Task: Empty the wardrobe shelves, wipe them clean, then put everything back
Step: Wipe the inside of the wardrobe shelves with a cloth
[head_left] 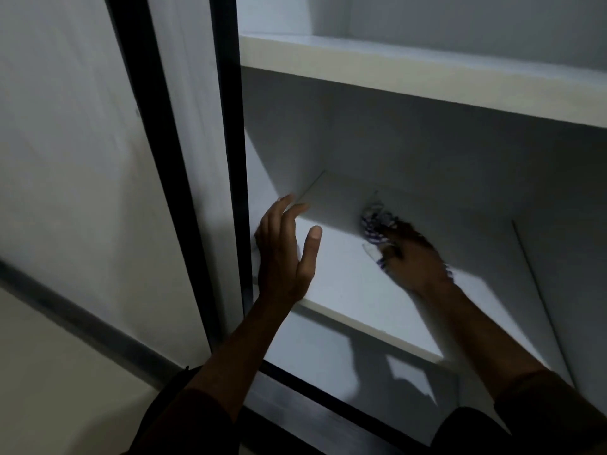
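Wiping cloth [374,224] beside dark door frame [230,159]

head view, close, looking down into wardrobe shelf [345,284]

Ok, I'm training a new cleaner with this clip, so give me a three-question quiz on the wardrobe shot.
1. True or false: the right hand presses a patterned cloth on the middle shelf.
2. The left hand is: A) gripping a bottle, B) open, fingers spread, at the shelf's left end, C) out of view.
3. Fill in: the upper shelf shows ___ items.

Key: 1 true; 2 B; 3 no.
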Demonstrator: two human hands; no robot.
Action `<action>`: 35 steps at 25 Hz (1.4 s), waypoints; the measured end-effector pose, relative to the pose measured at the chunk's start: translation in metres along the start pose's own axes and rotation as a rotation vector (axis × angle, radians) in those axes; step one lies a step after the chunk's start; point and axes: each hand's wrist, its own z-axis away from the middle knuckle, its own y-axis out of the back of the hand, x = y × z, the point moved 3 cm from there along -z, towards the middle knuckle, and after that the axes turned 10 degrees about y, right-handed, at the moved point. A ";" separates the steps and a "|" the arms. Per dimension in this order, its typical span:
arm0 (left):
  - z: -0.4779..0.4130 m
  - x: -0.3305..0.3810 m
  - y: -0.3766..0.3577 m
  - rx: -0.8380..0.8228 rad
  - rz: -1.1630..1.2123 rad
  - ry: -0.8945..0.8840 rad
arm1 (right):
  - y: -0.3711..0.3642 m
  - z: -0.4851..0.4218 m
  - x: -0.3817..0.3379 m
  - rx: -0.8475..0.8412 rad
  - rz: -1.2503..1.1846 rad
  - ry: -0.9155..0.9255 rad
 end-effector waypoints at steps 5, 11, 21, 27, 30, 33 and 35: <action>-0.004 0.004 0.000 -0.145 0.192 0.149 | -0.036 0.012 -0.129 -0.178 -0.253 0.208; 0.014 -0.002 0.013 -0.203 -0.010 0.105 | 0.003 0.014 -0.086 -0.057 -0.229 -0.073; 0.020 -0.009 0.004 -0.125 -0.008 0.177 | -0.050 -0.004 -0.136 -0.233 -0.095 0.349; 0.024 -0.019 0.001 -0.084 0.045 0.147 | -0.064 0.000 -0.130 -0.260 -0.134 0.357; 0.026 -0.024 -0.001 -0.073 0.005 0.124 | -0.071 0.005 -0.128 -0.246 -0.168 0.313; 0.026 -0.030 -0.003 -0.070 -0.048 0.129 | -0.073 0.002 -0.127 -0.292 -0.240 0.228; 0.024 -0.033 -0.002 -0.056 -0.065 0.118 | -0.081 -0.003 -0.121 -0.512 -0.249 0.263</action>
